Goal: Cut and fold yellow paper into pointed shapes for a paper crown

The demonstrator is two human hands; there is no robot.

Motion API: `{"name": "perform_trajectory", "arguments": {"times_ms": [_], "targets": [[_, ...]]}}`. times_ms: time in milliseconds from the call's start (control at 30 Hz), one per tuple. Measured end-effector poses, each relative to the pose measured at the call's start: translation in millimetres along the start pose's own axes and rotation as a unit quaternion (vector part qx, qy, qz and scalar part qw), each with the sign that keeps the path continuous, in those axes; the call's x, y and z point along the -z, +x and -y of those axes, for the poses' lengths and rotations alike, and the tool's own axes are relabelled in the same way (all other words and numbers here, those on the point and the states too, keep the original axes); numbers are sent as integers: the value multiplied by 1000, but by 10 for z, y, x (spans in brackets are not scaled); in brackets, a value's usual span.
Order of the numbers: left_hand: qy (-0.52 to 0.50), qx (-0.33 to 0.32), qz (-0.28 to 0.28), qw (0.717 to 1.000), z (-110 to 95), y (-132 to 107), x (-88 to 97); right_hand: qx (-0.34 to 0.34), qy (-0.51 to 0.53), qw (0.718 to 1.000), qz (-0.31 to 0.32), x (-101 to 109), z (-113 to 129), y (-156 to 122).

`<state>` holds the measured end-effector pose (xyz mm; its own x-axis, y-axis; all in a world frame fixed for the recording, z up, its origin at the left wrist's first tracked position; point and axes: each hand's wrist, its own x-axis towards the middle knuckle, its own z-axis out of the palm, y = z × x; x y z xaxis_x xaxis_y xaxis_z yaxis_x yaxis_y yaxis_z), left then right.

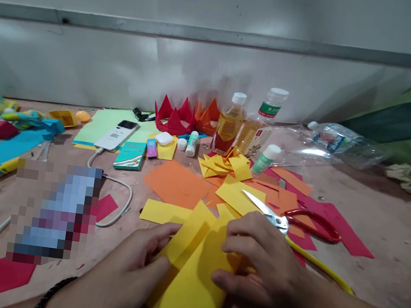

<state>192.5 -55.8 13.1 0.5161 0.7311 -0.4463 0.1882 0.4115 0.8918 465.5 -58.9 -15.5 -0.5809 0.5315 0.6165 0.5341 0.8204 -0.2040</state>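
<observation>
Near middle of the table [353, 194], between left hand [139, 269] and right hand [261, 260]: paper [195, 286]. Just behind the right hand: scissors [282, 224], partly on scraps [287, 201]. Far middle: crowns [174, 121] left of two bottles [228, 126]. Farther right: third bottle [339, 140], on its side. Left of the crowns: device [116, 137] on sheets [93, 126].

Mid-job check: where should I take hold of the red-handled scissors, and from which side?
Take the scissors by the red handle loop, probably best from the picture's right. The loop's rounded end faces that way, while the pointed blades aim left and away from the wearer. The right hand crowds the near side.
</observation>
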Motion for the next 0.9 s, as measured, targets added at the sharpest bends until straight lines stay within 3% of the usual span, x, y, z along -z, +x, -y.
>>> {"name": "perform_trajectory", "arguments": {"times_ms": [100,200,267,333,400,433,500,567,600,667,800,900], "targets": [[-43,1,25,999,42,21,16,-31,17,999,16,-52,-3,-8],[-22,-18,61,998,79,56,-11,-30,22,999,40,-88,-14,-40],[-37,-28,67,997,90,84,-45,-43,14,999,8,-70,-22,-67],[-100,-41,57,993,92,103,-71,-136,51,987,-65,-10,-2,-59],[-150,-69,39,985,84,100,-81,-295,196,930,-98,73,73,23],[-162,-85,30,983,77,88,-79,-368,308,874,-75,112,134,93],[-174,-101,34,979,65,44,-71,-445,504,739,37,164,286,268],[-174,-103,61,977,54,-14,-62,-505,585,634,40,165,434,432],[-166,-108,72,977,50,-41,-58,-522,603,602,37,146,489,490],[-150,-122,58,979,43,-77,-49,-539,615,575,29,81,540,535],[-44,-120,-68,989,16,-58,-14,-576,579,573,60,-50,469,390],[45,-93,-80,991,-18,-16,6,-572,576,580,65,-95,386,264]]}}
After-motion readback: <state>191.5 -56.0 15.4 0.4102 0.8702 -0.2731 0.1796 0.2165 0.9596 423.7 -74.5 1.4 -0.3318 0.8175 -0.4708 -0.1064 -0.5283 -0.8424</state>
